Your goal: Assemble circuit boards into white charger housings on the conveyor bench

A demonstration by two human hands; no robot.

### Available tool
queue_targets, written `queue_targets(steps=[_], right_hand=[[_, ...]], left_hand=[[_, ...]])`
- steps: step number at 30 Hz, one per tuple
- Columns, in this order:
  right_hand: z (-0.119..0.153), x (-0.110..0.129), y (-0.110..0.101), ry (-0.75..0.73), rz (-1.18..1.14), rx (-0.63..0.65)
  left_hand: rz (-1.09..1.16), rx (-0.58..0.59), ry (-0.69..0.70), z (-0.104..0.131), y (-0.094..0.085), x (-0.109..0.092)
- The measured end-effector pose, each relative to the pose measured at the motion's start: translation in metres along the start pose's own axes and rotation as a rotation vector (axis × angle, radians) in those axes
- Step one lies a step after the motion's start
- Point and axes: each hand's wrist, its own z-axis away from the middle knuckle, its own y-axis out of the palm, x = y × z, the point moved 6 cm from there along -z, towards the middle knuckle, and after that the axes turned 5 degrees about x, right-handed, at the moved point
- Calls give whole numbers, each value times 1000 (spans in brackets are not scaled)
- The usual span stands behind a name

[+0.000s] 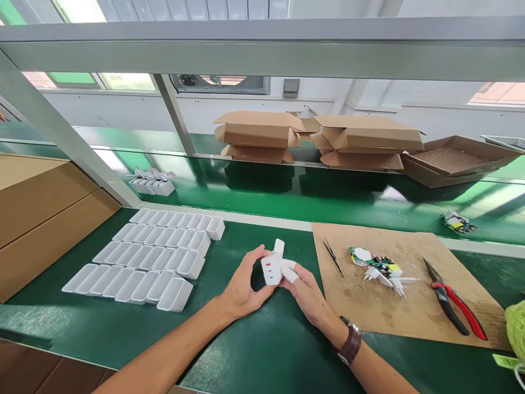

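Both of my hands meet over the green table around a white plug-like housing [270, 270] with a small red mark and slots on its face. My left hand [245, 283] curves round its left side, thumb at the bottom edge and fingertips at the top. On the right side, my right hand [304, 289] grips it, with white covers on some fingertips. A white tab sticks up from the housing's top. Rows of white open cases [139, 262] lie to the left of my hands. To the right, circuit parts [381, 265] rest on a brown board [394, 312].
Tweezers [333, 255] and red-and-black pliers [453, 301] lie on the board. Cardboard boxes [258, 131] stand behind, another large box [49, 219] at left. A metal beam [262, 59] crosses above. A circuit piece [458, 222] and small white parts [152, 182] sit farther back.
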Motion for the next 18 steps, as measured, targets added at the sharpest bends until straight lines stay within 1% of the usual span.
queue_targets(steps=[3,8,11,13,15,16,18], right_hand=[[2,10,-2,-139,181,-61],[7,17,4,-361,358,-39],[11,24,5,-497,481,-54],[17,32,6,-623,596,-99],[25,41,9,-757,727,-139],[29,44,13,-822,790,-141],[37,48,22,-932,904,-97]], left_hand=[[-41,-19,-40,-1,-1,8],[-126,-26,-49,-1,-2,14],[-111,-38,-85,-5,-2,16],[-50,-19,-160,-13,0,20],[42,40,-262,-26,8,25],[90,76,-302,-35,13,28],[159,136,-336,-57,27,32]])
